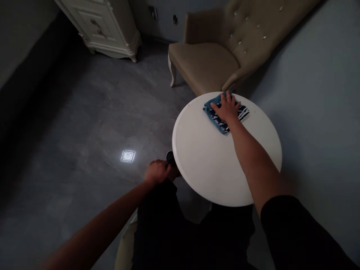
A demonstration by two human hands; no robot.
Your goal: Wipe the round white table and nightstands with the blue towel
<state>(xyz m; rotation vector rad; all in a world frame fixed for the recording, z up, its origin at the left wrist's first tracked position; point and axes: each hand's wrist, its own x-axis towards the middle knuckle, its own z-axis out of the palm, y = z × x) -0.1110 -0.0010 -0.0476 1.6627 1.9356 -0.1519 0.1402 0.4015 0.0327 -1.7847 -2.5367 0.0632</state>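
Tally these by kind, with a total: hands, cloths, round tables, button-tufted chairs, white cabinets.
Hands: 2 (left hand, right hand)
Cloth: 1
Round table: 1
Button-tufted chair: 1
White cabinet: 1
Total: 6

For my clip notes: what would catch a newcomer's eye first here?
First, the round white tabletop right of centre, with the right hand spread on a blue patterned fabric cloth near its far edge. Next, the glowing four-sided patch on the grey floor, left. Beyond the tabletop sits a tan buttoned armchair.
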